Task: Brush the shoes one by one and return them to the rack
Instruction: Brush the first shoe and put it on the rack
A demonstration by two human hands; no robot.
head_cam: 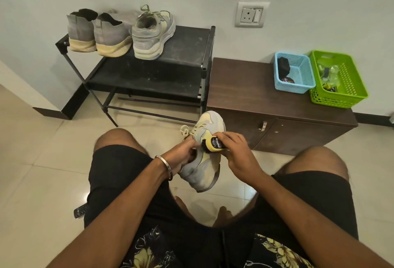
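left hand (pixel 183 153) grips a sneaker (pixel 202 161) at its opening; right hand (pixel 232 150) curls around a brush (pixel 215 144). hard strokes could twist the shoe loose onto the floor (pixel 42 161).

Grey-and-yellow sneaker (pixel 202 156) held tilted above the floor between the knees, toe pointing away; yellow-backed brush (pixel 214 144) with black bristles pressed to its side. On the black rack (pixel 187 54), top shelf: matching sneaker (pixel 152 35), two grey knit shoes (pixel 96 32) alongside, heels outward
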